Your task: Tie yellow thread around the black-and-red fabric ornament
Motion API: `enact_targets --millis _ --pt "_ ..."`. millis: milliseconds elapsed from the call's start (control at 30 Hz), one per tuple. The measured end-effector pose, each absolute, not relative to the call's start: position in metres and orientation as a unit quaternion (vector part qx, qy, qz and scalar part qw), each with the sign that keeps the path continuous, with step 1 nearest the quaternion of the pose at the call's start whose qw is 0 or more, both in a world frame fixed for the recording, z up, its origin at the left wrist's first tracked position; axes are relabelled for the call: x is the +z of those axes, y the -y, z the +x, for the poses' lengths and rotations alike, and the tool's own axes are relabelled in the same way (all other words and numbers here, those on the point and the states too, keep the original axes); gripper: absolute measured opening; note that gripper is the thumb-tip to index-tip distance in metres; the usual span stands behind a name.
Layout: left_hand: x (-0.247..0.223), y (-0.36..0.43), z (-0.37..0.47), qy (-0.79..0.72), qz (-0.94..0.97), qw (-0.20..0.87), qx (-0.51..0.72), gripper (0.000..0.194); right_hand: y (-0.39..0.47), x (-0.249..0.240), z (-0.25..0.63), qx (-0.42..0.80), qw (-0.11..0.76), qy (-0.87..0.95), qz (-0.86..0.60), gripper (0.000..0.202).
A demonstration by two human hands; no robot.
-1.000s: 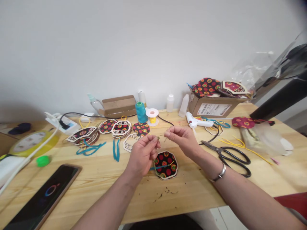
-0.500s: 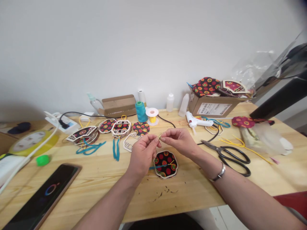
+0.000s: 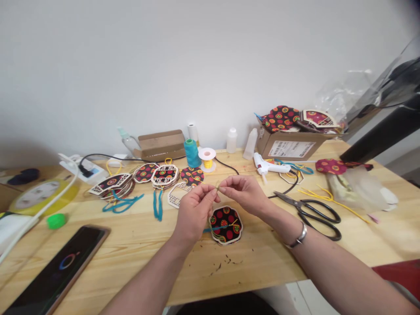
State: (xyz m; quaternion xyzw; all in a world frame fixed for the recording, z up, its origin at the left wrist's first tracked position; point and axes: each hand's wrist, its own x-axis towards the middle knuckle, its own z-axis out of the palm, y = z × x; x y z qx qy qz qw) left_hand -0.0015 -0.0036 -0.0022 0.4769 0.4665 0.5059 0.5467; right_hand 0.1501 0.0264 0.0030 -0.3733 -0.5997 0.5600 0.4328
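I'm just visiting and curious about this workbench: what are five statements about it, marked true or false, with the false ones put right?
1. The left hand and right hand pinch a thin strand between them. True.
2. The scissors lie to the left of the left hand. False: they lie to the right of the right hand.
3. The teal thread cone stands beside the spool of yellow cord. True.
4. The right hand holds the white glue gun. False: it lies on the wooden table.
5. The smartphone lies with its screen up. True.
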Motion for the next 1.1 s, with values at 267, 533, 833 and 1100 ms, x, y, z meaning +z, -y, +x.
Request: enact_targets --millis 267,533,833,1100 --pt "-0.003 0.003 -0.001 -0.465 0.458 0.547 0.525 0.013 -0.022 0.013 0.15 0.578 0.416 0.58 -0.395 0.016" --pt "-0.003 0.003 -0.001 -0.463 0.467 0.546 0.519 0.013 -0.022 0.011 0.147 0.609 0.416 0.569 -0.363 0.019" --pt "-0.003 0.004 0.0 -0.464 0.454 0.548 0.528 0.015 -0.023 0.009 0.148 0.585 0.413 0.593 -0.368 0.018" --pt "-0.002 0.004 0.001 -0.468 0.448 0.55 0.528 0.014 -0.021 0.012 0.147 0.573 0.406 0.599 -0.385 0.018"
